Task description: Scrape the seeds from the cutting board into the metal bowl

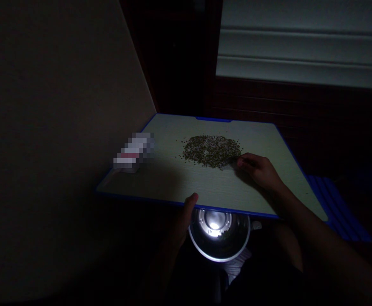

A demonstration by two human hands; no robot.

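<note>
A pile of small greenish-brown grains (211, 150) lies on a pale board with a blue rim (160, 201). My right hand (258, 171) rests on the board at the pile's right edge, fingers curled on a small flat thing I cannot make out. My left hand (183, 223) grips a shiny steel bowl (219, 234) held just under the board's near edge, thumb up against the rim. A few grains lie inside the bowl.
A small white and red box (134, 152) sits on the board's left side. A beige wall stands to the left, dark wood panelling and a pale blind at the back. Something blue and ribbed (334, 204) lies to the right of the board.
</note>
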